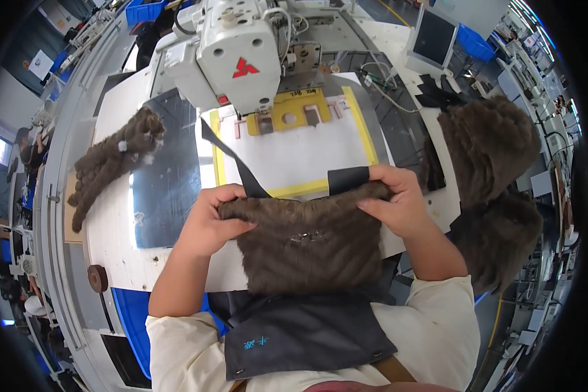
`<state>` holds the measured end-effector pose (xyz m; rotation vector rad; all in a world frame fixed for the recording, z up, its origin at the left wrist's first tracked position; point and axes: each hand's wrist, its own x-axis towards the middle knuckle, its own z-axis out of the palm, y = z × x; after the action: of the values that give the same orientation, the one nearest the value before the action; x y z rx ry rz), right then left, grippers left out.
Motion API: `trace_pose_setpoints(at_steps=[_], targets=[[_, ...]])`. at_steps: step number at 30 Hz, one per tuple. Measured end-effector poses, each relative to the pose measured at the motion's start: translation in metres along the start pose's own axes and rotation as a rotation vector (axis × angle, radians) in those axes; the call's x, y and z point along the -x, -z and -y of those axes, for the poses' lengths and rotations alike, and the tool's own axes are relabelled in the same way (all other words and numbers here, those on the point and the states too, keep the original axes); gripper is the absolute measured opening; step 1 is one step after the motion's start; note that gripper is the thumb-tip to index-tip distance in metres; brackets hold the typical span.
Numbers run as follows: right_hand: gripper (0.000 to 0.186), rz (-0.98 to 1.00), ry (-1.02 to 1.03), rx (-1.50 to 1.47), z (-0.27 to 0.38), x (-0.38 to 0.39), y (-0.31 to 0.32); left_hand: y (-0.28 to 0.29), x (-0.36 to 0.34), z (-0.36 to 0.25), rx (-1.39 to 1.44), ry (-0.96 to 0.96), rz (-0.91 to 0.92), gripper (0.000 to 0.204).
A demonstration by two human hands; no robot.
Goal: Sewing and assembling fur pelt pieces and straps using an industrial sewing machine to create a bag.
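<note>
Stretched between my two hands is a brown fur piece (310,251), with a small shiny patch at its middle. My left hand (221,219) pinches its upper left corner, and my right hand (393,199) grips the upper right corner. Black fabric strips stick out beyond its top edge: a long one (236,160) by my left hand, a short one (347,180) by my right. The fur hangs over the near table edge. Just past it lies a white sheet (294,157) bordered with yellow tape, under a white sewing machine head (238,59). A yellow plate (291,114) sits beneath the head.
On the left of the white table (114,258) lies a rolled brown fur piece (114,157). Piled fur pieces (490,147) stand at the right with black strips (441,91). A monitor (433,38) is at the back right, and a blue bin (132,313) sits below the table.
</note>
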<state>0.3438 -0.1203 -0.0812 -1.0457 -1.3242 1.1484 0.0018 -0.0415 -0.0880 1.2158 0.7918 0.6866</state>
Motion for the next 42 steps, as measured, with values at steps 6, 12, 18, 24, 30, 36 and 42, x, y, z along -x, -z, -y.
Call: trace_pose_setpoints(at_steps=[6, 12, 18, 24, 30, 36, 42], targets=[[0.041, 0.229, 0.288, 0.366, 0.0, -0.003, 0.003, 0.001, 0.002, -0.004, -0.091, -0.055, 0.123, 0.036], [0.048, 0.267, 0.09, 0.407, -0.001, -0.006, 0.007, 0.01, -0.002, 0.009, -0.231, -0.045, 0.232, 0.037], [0.082, 0.303, -0.304, -0.034, -0.039, -0.055, 0.002, 0.021, -0.052, 0.034, -0.092, 0.135, 0.183, 0.044], [0.035, 0.225, -0.315, 0.117, -0.069, -0.084, 0.001, 0.009, -0.089, 0.021, -0.188, 0.152, -0.04, 0.031], [0.015, 0.02, -0.398, 0.079, -0.075, -0.106, 0.014, 0.028, -0.108, 0.03, -0.202, 0.144, -0.304, 0.018], [0.02, -0.041, -0.461, 0.206, -0.074, -0.118, 0.036, 0.048, -0.116, 0.022, -0.527, 0.139, -0.441, 0.034], [0.033, -0.056, -0.406, 0.72, -0.084, -0.13, 0.061, 0.058, -0.127, 0.022, -1.029, 0.083, -0.521, 0.027]])
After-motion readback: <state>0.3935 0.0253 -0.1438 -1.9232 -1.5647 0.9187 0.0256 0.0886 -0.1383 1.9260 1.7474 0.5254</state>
